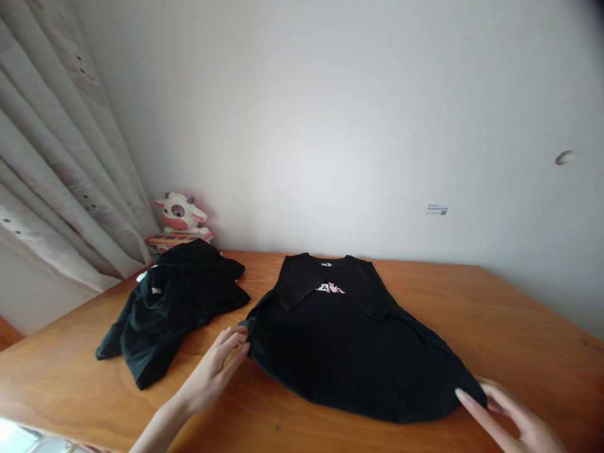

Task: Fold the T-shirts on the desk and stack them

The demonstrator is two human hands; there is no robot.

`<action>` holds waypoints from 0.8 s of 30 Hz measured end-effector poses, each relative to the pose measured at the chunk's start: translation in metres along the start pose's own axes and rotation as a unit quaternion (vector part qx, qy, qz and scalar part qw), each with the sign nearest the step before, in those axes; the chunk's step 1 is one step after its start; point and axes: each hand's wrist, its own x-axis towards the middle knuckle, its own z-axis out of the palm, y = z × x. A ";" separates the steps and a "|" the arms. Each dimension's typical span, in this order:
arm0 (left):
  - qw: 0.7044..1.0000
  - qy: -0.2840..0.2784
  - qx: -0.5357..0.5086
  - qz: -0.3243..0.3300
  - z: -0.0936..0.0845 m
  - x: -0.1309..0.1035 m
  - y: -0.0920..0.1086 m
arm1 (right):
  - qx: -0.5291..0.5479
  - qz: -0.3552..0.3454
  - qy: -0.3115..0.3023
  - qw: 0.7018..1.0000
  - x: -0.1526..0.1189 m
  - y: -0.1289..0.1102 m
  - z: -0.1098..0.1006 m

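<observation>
A black T-shirt [349, 352] lies front up on the wooden table, its neckline toward the wall and a small white and pink print on the chest. Both sleeves are folded inward across the front. My left hand [219, 358] pinches the left corner of the hem, which is bunched at the fingertips. At the right corner of the hem, my right hand [509, 412] grips the cloth between thumb and fingers, partly cut off by the frame edge. Between the two hands the hem curves toward me.
A crumpled pile of black clothing [174, 308] sits on the left of the wooden table [528, 352]. Behind it stands a cow-shaped toy [182, 217] by the wall. A pale curtain [61, 145] hangs at the left, and a small label [437, 209] is on the wall.
</observation>
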 end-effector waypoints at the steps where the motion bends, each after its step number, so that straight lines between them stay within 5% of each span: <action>1: 0.998 0.023 -0.049 -0.040 0.000 0.009 0.000 | 0.034 0.038 0.002 0.999 0.007 -0.014 0.002; 5: 0.947 0.118 -0.239 -0.177 0.005 0.064 -0.005 | 0.208 0.155 0.036 0.965 0.048 -0.069 0.019; 7: 0.939 0.138 -0.254 -0.187 0.013 0.088 -0.010 | 0.245 0.108 -0.009 0.963 0.064 -0.081 0.032; 9: 0.946 0.138 -0.224 -0.187 0.020 0.100 -0.017 | 0.166 0.035 -0.033 0.985 0.073 -0.079 0.043; 13: 0.976 0.133 -0.035 -0.167 0.028 0.086 -0.034 | -0.081 -0.091 0.041 0.992 0.074 -0.045 0.052; 16: 0.977 0.089 0.114 -0.155 0.024 0.068 -0.042 | -0.160 -0.085 0.086 0.980 0.073 -0.026 0.046; 21: 0.974 0.027 0.120 -0.190 0.006 0.065 -0.043 | -0.105 0.003 -0.060 0.993 0.080 -0.019 0.030; 24: 0.977 0.045 0.094 -0.184 -0.001 0.074 -0.039 | -0.058 0.028 -0.031 0.997 0.085 -0.014 0.027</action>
